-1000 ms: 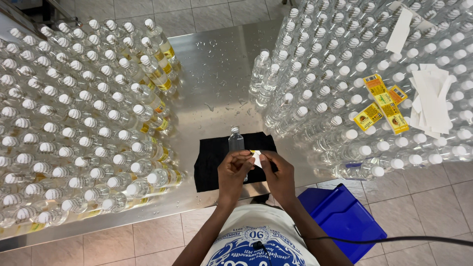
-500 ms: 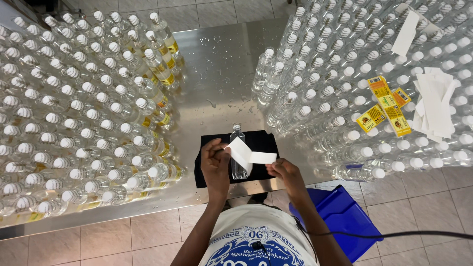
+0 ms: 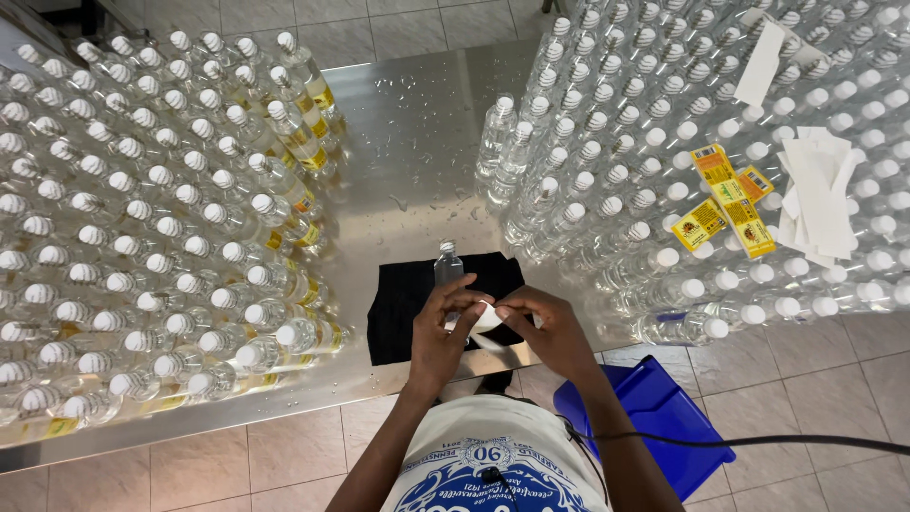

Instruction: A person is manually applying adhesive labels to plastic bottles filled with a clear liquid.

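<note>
A small clear bottle (image 3: 447, 265) with a white cap stands upright on a black cloth (image 3: 408, 299) at the near edge of the steel table (image 3: 417, 142). Just in front of it, my left hand (image 3: 445, 334) and my right hand (image 3: 542, 327) meet over the cloth, both pinching a small white strip of paper (image 3: 486, 320) between the fingertips. The strip is partly hidden by my fingers.
Several capped clear bottles with yellow labels (image 3: 171, 218) crowd the table's left side. Unlabelled bottles (image 3: 664, 133) fill the right, with yellow labels (image 3: 725, 199) and white backing strips (image 3: 815, 194) lying on their caps. A blue bin (image 3: 654, 417) stands on the tiled floor.
Half a second ago my hands were apart, stretching the white strip above the bottle. They have come back together in front of the bottle, with the strip bunched between the fingers.
</note>
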